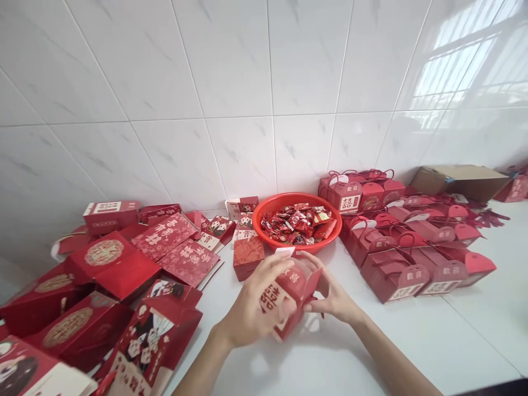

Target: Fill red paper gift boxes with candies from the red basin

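Observation:
A red paper gift box (295,280) with a cream character panel is held tilted above the white counter, between my two hands. My left hand (258,297) wraps its left side, slightly blurred, with fingers over the upper edge. On the other side my right hand (330,291) grips the box's right edge, thumb low and fingers near the top flap. A white flap tip (284,254) sticks up at the top of the box. Just behind stands a red plastic basket (258,220) filled with wrapped candies (301,223). A small dark-red box (248,258) sits left of the basket.
Rows of handled red gift boxes (396,275) stand on the right. A brown cardboard box (462,181) lies behind them. Red bags and flat packets (119,264) are heaped at left. A white tiled wall (239,154) closes off the back of the counter (371,341).

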A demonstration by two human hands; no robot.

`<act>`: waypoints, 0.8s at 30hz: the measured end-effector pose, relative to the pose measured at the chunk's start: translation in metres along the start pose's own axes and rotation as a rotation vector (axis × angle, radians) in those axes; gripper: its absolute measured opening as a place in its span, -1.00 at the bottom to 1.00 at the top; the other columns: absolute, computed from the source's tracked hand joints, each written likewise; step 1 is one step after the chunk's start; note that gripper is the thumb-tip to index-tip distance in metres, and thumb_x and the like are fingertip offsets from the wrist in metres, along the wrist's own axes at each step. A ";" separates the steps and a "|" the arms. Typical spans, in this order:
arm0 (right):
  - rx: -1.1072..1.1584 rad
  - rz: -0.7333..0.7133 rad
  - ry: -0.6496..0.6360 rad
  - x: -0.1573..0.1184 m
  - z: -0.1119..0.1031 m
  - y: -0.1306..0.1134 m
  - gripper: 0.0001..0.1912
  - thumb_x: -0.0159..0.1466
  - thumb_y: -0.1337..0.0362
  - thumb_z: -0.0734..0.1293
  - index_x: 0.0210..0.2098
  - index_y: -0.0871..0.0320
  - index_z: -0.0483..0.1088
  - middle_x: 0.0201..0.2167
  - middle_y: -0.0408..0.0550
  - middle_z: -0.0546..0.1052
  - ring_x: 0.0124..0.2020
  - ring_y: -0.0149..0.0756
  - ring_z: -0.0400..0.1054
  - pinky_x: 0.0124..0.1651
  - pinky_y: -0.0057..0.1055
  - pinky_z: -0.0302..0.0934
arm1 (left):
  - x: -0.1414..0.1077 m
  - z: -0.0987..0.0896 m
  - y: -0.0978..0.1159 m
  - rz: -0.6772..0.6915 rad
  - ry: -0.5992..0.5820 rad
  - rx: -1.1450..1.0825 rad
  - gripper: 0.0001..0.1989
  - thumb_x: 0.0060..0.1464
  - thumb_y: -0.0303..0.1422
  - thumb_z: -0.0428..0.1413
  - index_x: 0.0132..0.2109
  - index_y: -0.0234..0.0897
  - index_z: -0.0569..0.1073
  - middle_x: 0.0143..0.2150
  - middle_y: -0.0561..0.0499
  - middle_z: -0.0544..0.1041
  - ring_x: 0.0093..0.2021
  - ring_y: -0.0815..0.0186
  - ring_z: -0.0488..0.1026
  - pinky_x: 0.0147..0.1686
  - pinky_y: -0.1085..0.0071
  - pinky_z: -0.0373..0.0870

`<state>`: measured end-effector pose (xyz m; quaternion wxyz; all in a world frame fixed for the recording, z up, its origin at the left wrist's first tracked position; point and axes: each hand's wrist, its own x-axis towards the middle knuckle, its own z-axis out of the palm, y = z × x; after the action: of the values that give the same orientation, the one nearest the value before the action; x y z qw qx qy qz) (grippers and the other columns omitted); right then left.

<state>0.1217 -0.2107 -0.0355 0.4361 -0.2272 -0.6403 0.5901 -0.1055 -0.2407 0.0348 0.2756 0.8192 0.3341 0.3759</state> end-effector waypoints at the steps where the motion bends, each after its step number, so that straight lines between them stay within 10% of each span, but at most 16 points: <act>1: -0.109 -0.031 0.029 0.000 -0.001 0.003 0.01 0.13 0.14 0.54 0.41 -0.13 -0.06 0.26 0.07 0.33 0.19 -0.08 0.31 0.21 -0.07 0.21 | 0.002 0.000 -0.001 -0.058 0.034 0.002 -0.55 0.30 -0.14 0.04 0.28 -0.06 0.33 0.38 -0.09 0.26 0.37 0.08 0.19 0.33 0.10 0.19; 11: -0.577 -0.294 0.065 0.004 0.006 -0.001 -0.61 0.35 0.18 0.33 0.17 -0.02 0.38 0.24 0.07 0.34 0.29 -0.09 0.21 0.28 -0.10 0.17 | 0.017 0.008 -0.009 -0.181 0.053 0.168 -0.61 0.38 -0.19 -0.12 0.04 -0.18 0.56 0.10 -0.09 0.53 0.22 0.14 0.32 0.23 0.11 0.29; 17: -0.802 -0.243 -0.088 0.014 0.020 -0.029 -0.62 0.39 0.02 0.25 0.06 0.03 0.49 0.26 0.13 0.30 0.19 -0.05 0.28 0.21 -0.09 0.23 | 0.020 0.002 -0.006 -0.230 0.136 0.137 -0.71 0.27 -0.19 0.03 -0.15 -0.20 0.60 -0.19 -0.06 0.53 -0.14 0.21 0.48 -0.09 0.28 0.45; 24: -0.925 -0.069 0.035 0.009 0.022 -0.037 -0.54 0.48 0.04 0.05 -0.05 0.03 0.53 0.17 0.09 0.42 0.18 -0.04 0.32 0.15 -0.12 0.28 | 0.003 -0.011 -0.019 -0.359 0.142 0.068 -0.84 0.11 -0.33 0.12 -0.25 -0.24 0.60 -0.30 -0.03 0.55 -0.27 0.25 0.52 -0.21 0.35 0.48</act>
<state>0.1072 -0.2234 0.0040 0.3191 -0.3864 -0.8359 0.2238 -0.1197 -0.2244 0.0285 0.2860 0.7266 0.5061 0.3662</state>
